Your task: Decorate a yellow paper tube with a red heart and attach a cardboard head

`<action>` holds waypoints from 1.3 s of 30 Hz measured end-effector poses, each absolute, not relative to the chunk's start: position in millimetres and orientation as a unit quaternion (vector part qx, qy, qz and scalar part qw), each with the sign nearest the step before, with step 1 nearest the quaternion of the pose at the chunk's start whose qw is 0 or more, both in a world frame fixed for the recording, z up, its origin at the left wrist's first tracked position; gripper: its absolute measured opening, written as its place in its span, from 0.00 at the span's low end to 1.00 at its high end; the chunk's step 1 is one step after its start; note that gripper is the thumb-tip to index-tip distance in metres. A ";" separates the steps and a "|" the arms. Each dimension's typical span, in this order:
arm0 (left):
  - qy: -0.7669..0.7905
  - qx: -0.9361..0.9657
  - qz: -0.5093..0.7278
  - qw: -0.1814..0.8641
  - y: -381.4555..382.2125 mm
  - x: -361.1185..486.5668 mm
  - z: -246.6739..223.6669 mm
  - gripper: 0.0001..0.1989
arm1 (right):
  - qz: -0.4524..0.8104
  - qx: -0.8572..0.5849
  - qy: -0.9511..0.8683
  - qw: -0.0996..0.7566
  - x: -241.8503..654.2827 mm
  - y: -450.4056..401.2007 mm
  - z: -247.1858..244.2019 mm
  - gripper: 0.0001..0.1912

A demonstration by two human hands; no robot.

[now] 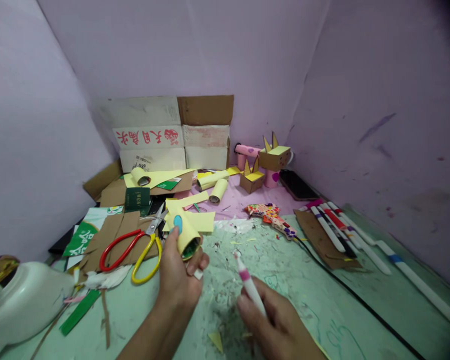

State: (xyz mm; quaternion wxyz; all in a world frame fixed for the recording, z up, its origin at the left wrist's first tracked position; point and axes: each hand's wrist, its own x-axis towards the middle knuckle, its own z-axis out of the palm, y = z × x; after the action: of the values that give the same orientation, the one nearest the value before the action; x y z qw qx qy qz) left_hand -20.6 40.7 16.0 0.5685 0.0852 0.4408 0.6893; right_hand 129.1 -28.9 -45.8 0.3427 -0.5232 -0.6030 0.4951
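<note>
My left hand (180, 280) is closed around a yellow paper-covered cardboard tube (187, 231), its open end towards me. A blue oval patch (177, 221) shows on the tube beside my thumb. Between the lower fingers of that hand sits a small white piece (198, 274), perhaps a pen cap. In my right hand (266, 315) is a white marker pen (252, 289) with a pink band, its uncapped tip pointing up and away. Tube and marker are apart. Just left of my left hand lie scissors (150, 242) with one red and one yellow handle.
Cardboard box animal heads (252, 181) and pink tubes stand at the back. A hot glue gun (272, 216) with a black cable lies right of centre, near several markers (328, 229) and a phone (298, 184). A white pot (26, 300) stands front left, cardboard scraps (108, 235) behind it.
</note>
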 end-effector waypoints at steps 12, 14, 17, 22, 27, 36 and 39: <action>0.494 -0.036 0.597 0.631 19.7 7.2 11.7 0.13 | 0.595 -0.510 -0.452 0.427 88.8 -7.3 -52.7 0.14; 0.479 -0.017 0.599 0.641 17.5 9.6 10.4 0.15 | 0.578 -0.518 -0.457 0.435 92.1 -7.0 -51.4 0.14; 0.474 0.001 0.604 0.640 14.5 13.6 8.1 0.18 | 0.575 -0.517 -0.458 0.440 96.0 -6.4 -45.3 0.11; 0.477 0.040 0.614 0.627 13.5 17.5 3.1 0.18 | 0.616 -0.490 -0.430 0.441 93.2 -8.7 -38.1 0.06; 0.483 0.073 0.648 0.584 16.6 9.5 -4.1 0.13 | 0.567 -0.540 -0.439 0.441 126.2 -13.3 -33.4 0.08; 0.562 0.139 0.613 0.538 18.8 6.8 -32.4 0.08 | 0.092 -0.836 -0.426 0.333 336.1 -32.8 -8.2 0.12; 0.561 0.142 0.601 0.551 18.5 8.7 -38.3 0.07 | 0.047 -0.859 -0.437 0.264 356.3 -37.7 -19.3 0.14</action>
State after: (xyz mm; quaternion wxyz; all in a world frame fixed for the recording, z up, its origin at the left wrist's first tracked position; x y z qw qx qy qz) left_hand 8.7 18.5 -38.3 0.5512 0.1424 0.5607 0.6013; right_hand 356.3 -37.7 -19.3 0.2636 -0.8589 -0.4366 0.0469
